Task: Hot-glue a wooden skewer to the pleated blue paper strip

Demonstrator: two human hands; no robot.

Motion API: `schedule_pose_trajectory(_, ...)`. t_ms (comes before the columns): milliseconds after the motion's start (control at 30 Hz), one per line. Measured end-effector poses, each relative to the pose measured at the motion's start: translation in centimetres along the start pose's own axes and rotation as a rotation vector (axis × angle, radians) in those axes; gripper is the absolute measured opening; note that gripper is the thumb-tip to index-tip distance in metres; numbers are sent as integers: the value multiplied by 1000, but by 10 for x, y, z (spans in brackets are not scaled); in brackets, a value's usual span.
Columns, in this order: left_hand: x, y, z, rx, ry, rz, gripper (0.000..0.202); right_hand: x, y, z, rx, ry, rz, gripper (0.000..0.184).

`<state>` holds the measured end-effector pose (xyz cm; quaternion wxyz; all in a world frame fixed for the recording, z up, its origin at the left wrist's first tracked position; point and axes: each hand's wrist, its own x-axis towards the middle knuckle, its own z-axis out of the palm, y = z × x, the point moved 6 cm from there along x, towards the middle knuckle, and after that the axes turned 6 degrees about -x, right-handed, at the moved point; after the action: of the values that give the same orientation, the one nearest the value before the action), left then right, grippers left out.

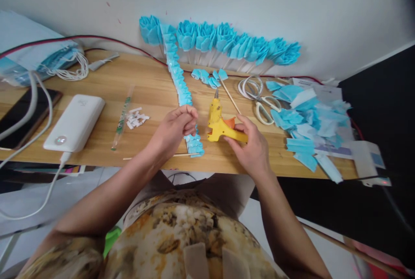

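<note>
My right hand (pixel 251 145) has its fingers around the handle of a yellow hot glue gun (pixel 215 119), whose metal nozzle points toward the wall. Curled closed, my left hand (pixel 175 129) is over the lower part of a long ruffled light-blue strip (pixel 177 75); what its fingers hold, if anything, is hidden. The strip runs from the wall to the table's front edge. A thin stick (pixel 186 154) lies across its near end, and another stick (pixel 230 95) touches a short blue ruffled piece (pixel 209 78) beyond the glue gun.
Several blue flowers on stems (pixel 225 36) lean against the wall. On the right are scissors (pixel 266 108), a tape roll (pixel 249 86) and loose blue pieces (pixel 301 110). A white power bank (pixel 76 121), phone (pixel 42 101) and small white bits (pixel 136 119) lie left.
</note>
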<state>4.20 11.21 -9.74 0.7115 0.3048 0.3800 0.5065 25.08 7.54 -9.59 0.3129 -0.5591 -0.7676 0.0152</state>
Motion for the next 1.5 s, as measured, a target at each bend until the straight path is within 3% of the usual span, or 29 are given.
schedule_pose_trajectory(167,-2,2,0,-16,-5,19,11,-2,3,-4,22,1,45,52)
schedule_pose_trajectory(267,-2,3,-1,-45,-28,36,10,-4,7,-4,157,3,150,48)
schedule_pose_trajectory(400,-1,3,-1,-71,-53,53,20,-7,18,3,795,76,499,27)
schedule_pose_trajectory(500,-1,2,-1,-77,-51,51,28,-10,17,21,1330,22,790,32)
schedule_pose_trajectory(567,-1,2,-1,-73,-37,45,30,-10,12,29,1557,-42,904,38)
schedule_pose_trajectory(700,-1,3,-1,-37,-25,50,26,-8,9,32,1786,-33,978,39)
schedule_pose_trajectory(833,1,2,-2,-14,-21,64,23,-8,9,35,1856,-48,1010,29)
schedule_pose_trajectory(933,2,0,0,-5,-22,50,25,-7,9,37,1843,-84,1023,25)
schedule_pose_trajectory(1033,2,-3,2,-11,-22,25,28,-8,13,39,1757,-96,1006,33)
schedule_pose_trajectory(1167,1,-3,4,0,-16,8,35,-8,18,36,1536,-43,868,53)
schedule_pose_trajectory(1233,1,-3,4,17,-17,7,35,-9,21,30,1379,-11,764,54)
schedule_pose_trajectory(1300,1,-3,3,46,-26,8,34,-10,23,19,1132,21,619,46)
schedule_pose_trajectory(1400,0,-1,1,136,-53,42,32,-9,20,-5,576,43,268,35)
schedule_pose_trajectory(1500,-3,4,-3,274,-60,122,28,-11,11,-19,76,84,-56,35)
